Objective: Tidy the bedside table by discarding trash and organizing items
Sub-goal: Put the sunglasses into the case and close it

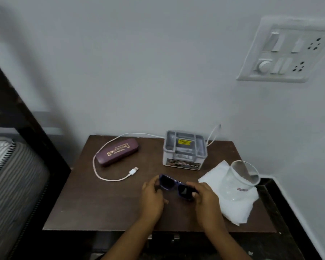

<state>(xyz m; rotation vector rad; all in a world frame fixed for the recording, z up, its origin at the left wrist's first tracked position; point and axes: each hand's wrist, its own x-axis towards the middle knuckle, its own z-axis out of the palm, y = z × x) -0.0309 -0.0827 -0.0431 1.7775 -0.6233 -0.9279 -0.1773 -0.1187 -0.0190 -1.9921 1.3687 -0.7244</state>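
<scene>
In the head view I see both hands over the front half of the bedside table (105, 209). My left hand (152, 197) is curled around the left end of the sunglasses (174, 186), with the fingers bent on the frame. My right hand (204, 196) is closed in the same way on the right end. The sunglasses have a blue frame and dark lenses, and they are held between the two hands, near the middle of the table; I cannot tell if they touch the surface.

At the back left lies a maroon glasses case (117, 152), shut, with gold letters on the lid. A white charging cable (101, 177) curves around the case, and its plug rests in front of the case. At the back, near the wall, stands a grey organizer box (184, 152). On the right, a clear glass (240, 180) stands on a white tissue (235, 205), just beside my right hand.
</scene>
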